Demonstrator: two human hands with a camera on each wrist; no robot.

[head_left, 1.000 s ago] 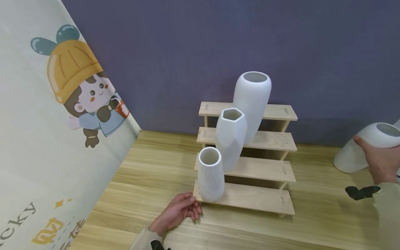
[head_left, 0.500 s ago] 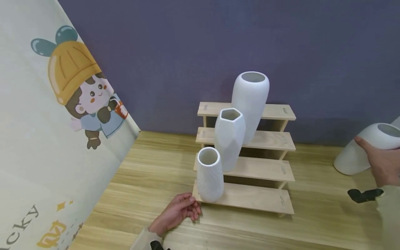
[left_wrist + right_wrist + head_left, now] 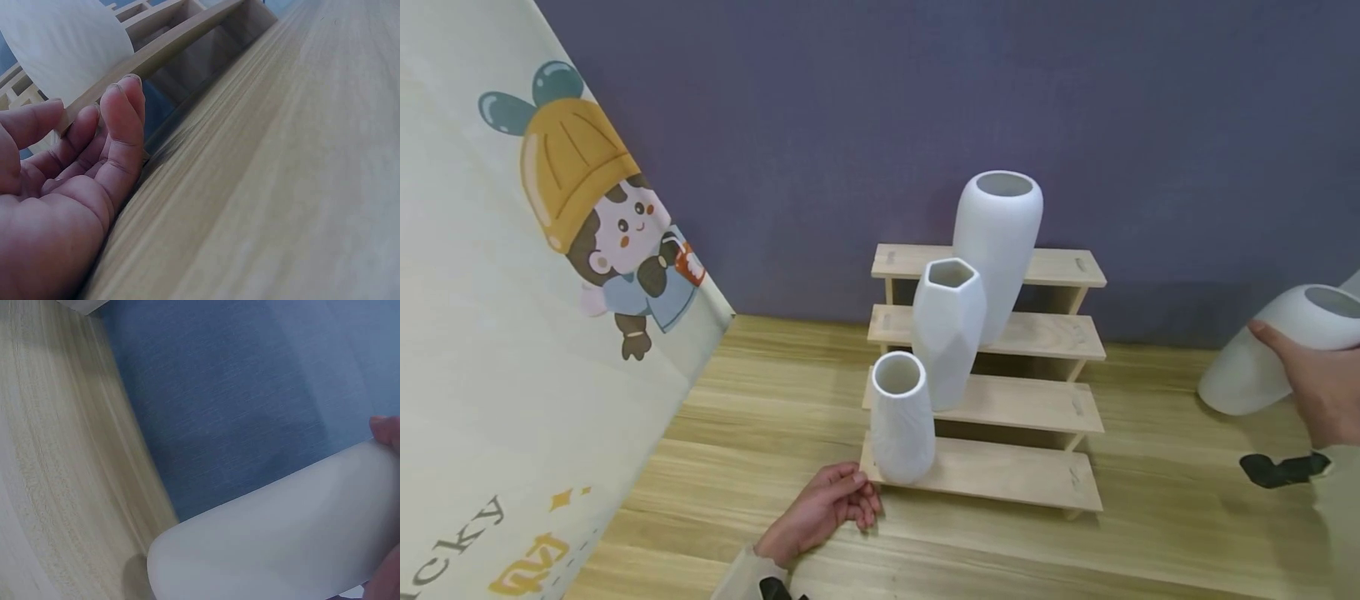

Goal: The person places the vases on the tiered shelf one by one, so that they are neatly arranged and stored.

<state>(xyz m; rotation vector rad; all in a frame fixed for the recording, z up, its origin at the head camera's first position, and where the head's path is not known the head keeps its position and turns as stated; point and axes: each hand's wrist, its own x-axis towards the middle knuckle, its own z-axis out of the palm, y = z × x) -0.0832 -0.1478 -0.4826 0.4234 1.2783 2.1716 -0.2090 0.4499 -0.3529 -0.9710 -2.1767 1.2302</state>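
Note:
A stepped wooden stand (image 3: pixel 1015 473) stands against the back wall. My left hand (image 3: pixel 823 510) pinches its front left corner, thumb on the lowest board and fingers beneath (image 3: pixel 122 119). Three white vases rise in a diagonal on the steps: a small textured vase (image 3: pixel 904 437) on the lowest, a faceted vase (image 3: pixel 947 342) behind it, and a tall smooth vase (image 3: pixel 998 237) higher up. At the far right, my right hand (image 3: pixel 1328 387) grips another smooth white vase (image 3: pixel 1247 371), tilted with its mouth to the right; its base is close over the table in the right wrist view.
The wood-grain table (image 3: pixel 760 400) meets a blue-grey back wall (image 3: pixel 812 150). On the left is a white wall (image 3: pixel 460 350) with a cartoon figure and lettering. A pale edge of something shows behind the held vase at the right border.
The vase in my right hand has risen a little in the head view. My left hand keeps its hold on the stand's corner, and the head view has shifted slightly.

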